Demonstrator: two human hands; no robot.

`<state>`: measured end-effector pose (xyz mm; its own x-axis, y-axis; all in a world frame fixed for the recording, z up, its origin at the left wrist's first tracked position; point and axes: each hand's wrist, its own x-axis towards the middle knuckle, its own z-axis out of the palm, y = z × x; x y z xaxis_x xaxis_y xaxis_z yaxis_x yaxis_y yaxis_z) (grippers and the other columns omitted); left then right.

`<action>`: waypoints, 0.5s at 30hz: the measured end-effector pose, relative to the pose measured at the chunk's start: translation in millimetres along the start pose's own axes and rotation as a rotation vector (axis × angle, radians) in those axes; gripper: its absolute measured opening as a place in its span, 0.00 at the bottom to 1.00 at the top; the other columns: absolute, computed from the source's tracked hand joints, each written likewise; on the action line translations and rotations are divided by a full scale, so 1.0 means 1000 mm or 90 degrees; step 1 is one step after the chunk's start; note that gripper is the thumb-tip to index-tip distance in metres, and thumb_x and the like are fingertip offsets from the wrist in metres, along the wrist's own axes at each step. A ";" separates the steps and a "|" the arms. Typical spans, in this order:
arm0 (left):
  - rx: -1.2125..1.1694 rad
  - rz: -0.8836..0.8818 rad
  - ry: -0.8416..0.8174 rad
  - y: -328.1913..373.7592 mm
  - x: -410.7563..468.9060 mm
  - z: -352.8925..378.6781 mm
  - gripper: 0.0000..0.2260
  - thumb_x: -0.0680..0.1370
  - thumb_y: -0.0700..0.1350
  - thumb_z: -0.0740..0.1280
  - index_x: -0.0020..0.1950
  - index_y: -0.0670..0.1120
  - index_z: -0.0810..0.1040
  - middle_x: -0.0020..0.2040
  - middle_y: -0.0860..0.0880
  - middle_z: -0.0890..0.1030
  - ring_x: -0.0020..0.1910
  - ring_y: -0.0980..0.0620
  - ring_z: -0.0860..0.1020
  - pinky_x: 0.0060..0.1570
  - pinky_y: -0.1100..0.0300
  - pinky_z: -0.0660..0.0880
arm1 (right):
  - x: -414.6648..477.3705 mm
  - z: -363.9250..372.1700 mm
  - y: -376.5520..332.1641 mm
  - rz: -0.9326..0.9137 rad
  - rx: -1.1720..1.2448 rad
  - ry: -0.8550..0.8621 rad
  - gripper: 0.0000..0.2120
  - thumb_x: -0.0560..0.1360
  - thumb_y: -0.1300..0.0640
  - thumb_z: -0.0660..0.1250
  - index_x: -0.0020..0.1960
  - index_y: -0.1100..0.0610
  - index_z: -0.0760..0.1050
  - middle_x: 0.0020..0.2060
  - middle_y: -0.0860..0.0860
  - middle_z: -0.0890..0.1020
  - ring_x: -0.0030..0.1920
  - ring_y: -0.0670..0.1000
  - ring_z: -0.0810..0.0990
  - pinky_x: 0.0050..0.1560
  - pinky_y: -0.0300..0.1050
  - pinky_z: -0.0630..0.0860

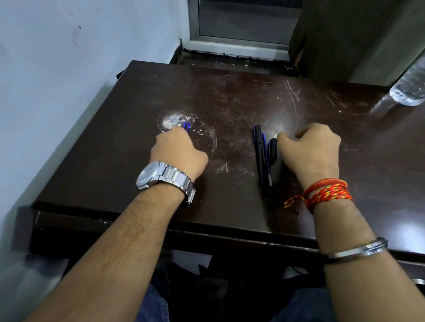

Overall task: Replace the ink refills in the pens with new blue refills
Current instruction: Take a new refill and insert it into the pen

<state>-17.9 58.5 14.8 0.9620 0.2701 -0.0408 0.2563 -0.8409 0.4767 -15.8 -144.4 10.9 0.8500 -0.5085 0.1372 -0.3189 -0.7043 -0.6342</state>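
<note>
On the scratched dark brown wooden table [229,199], slim black plastic pens [262,156] are laid side by side just left of the right hand [309,151], their long axes running away from the person, so that hand is judged the nearer. The right hand is curled, though whether anything is gripped cannot be told. Well left of the pens, thin blue refills [186,127] are pinched in the closed left hand [178,151]; no writing can be read.
</note>
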 end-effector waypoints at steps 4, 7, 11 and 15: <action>0.049 -0.035 -0.028 -0.007 0.009 -0.006 0.10 0.70 0.39 0.69 0.35 0.44 0.68 0.35 0.45 0.72 0.32 0.45 0.73 0.32 0.56 0.70 | -0.009 0.005 -0.010 -0.048 0.018 0.018 0.11 0.72 0.51 0.68 0.43 0.60 0.77 0.40 0.56 0.81 0.39 0.55 0.78 0.43 0.46 0.77; 0.059 -0.037 -0.045 -0.007 0.010 -0.006 0.09 0.71 0.39 0.68 0.36 0.44 0.69 0.34 0.46 0.71 0.29 0.48 0.71 0.27 0.58 0.67 | -0.013 0.008 -0.013 -0.079 0.039 0.012 0.09 0.72 0.51 0.67 0.41 0.58 0.76 0.40 0.56 0.83 0.44 0.56 0.80 0.45 0.44 0.76; 0.045 -0.023 -0.059 -0.005 0.009 -0.005 0.08 0.71 0.39 0.69 0.36 0.43 0.70 0.36 0.45 0.73 0.32 0.45 0.74 0.30 0.57 0.69 | -0.017 0.013 -0.016 -0.121 0.066 0.019 0.09 0.73 0.51 0.68 0.40 0.57 0.77 0.37 0.53 0.82 0.42 0.52 0.80 0.45 0.41 0.75; -0.054 0.043 -0.033 0.000 0.003 -0.003 0.09 0.70 0.43 0.68 0.32 0.44 0.70 0.31 0.48 0.73 0.29 0.49 0.72 0.26 0.60 0.65 | -0.026 0.021 -0.026 -0.115 0.188 -0.052 0.12 0.71 0.44 0.70 0.37 0.52 0.80 0.26 0.44 0.79 0.29 0.39 0.78 0.31 0.27 0.70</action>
<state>-15.1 60.9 16.8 0.9810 0.1874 -0.0496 0.1832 -0.8130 0.5528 -20.7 -102.2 8.3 0.9163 -0.3388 0.2135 -0.0357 -0.6001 -0.7991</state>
